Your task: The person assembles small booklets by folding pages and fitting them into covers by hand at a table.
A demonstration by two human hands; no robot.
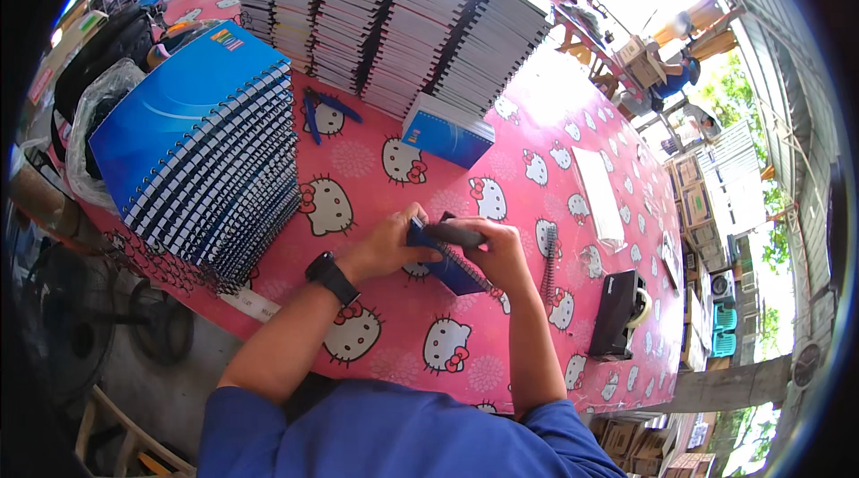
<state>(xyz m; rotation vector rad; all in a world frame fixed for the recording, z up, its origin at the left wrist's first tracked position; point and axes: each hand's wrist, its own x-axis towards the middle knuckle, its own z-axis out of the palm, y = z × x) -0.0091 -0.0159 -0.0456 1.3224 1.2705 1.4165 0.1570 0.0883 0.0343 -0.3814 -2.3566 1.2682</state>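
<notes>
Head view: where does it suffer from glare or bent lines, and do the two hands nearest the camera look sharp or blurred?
In the head view, glare bleaches the far end of the pink tabletop; toward the right rim of the head view, the grey corrugated roofing bows; also in the head view, the left hand and right hand show no obvious blur.

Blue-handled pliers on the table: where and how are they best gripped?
Probably grip the pliers by both handles, from the person's near side: they seem to lie flat, handles spread toward the person and rightward, jaws pointing away.
</notes>
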